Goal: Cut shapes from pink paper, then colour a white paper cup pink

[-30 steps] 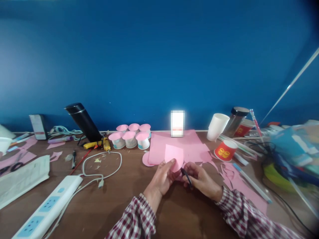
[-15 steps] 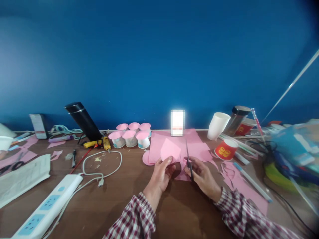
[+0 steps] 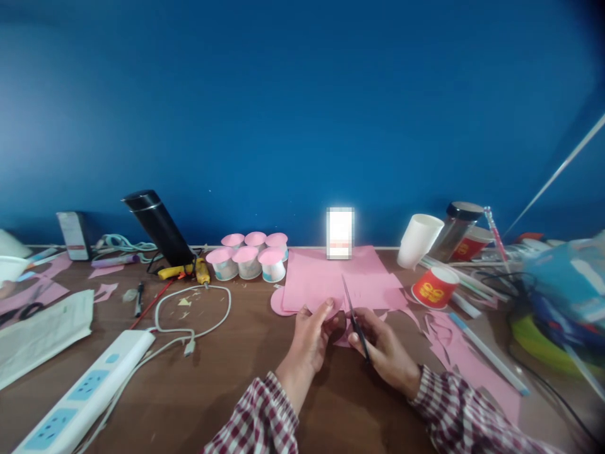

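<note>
My left hand (image 3: pixel 312 334) pinches a piece of pink paper (image 3: pixel 334 306) between thumb and fingers; much of the piece blends with the pink sheets behind it. In my right hand (image 3: pixel 382 347) is a pair of scissors (image 3: pixel 352 309), its dark handle in the fingers and its blades pointing up and away, close beside the held piece. Beyond both hands a stack of pink paper (image 3: pixel 312 271) lies flat on the table. Pink offcuts (image 3: pixel 343 340) show between and under the hands. A rounded pink piece (image 3: pixel 278 301) sticks out at the stack's left edge.
Several small pink-topped cups (image 3: pixel 247 263) stand left of the stack. A red paper cup (image 3: pixel 433 287), white cups (image 3: pixel 420 239) and pink scraps (image 3: pixel 491 372) are on the right. Leftward lie a power strip (image 3: pixel 94 384), a white cable (image 3: pixel 229 302), a glue gun (image 3: pixel 202 271) and a black flask (image 3: pixel 158 227).
The held pink piece has tipped down and now shows much less of its face. The scissors have tilted, their tips leaning further left. Both hands remain close together.
</note>
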{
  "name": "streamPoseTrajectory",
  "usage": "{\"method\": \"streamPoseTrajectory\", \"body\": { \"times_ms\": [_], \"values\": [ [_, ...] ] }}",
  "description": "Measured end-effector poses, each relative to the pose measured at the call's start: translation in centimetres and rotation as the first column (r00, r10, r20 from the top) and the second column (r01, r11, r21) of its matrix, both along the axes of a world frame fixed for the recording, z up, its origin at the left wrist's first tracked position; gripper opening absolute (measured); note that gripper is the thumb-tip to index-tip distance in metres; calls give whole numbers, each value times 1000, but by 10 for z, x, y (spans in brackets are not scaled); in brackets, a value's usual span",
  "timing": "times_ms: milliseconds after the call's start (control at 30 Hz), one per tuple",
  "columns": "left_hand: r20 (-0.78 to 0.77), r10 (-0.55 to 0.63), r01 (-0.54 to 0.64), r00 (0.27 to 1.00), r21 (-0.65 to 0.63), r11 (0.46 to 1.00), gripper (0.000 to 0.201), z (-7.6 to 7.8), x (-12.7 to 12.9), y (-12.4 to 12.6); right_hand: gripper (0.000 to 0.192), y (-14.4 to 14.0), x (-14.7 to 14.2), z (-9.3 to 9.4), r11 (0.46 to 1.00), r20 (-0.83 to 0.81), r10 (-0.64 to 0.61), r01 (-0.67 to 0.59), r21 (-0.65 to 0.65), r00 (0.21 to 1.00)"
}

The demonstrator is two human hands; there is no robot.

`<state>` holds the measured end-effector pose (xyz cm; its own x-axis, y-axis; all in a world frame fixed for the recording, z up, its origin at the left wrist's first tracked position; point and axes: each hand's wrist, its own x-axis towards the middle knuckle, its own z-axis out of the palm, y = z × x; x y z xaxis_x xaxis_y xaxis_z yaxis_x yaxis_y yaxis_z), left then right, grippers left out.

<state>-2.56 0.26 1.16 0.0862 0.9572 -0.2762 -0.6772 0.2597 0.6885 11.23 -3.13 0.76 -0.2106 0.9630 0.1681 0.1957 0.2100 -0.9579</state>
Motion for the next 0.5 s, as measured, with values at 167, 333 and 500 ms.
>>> {"method": "streamPoseTrajectory", "body": {
  "times_ms": [167,333,500],
  "values": [
    [-89,10,-11,996,-2,1000,31,0,3,-1,25,-1,1,1,999,13,9,-9,33,1000],
    [-55,36,-37,998,-13,999,31,-1,3,-1,32,1,2,-2,998,-27,-61,61,5,998],
    [-44,-2,2,999,-7,1000,33,-1,3,-3,39,2,2,-3,996,-60,-29,24,-87,998]
  ]
}}
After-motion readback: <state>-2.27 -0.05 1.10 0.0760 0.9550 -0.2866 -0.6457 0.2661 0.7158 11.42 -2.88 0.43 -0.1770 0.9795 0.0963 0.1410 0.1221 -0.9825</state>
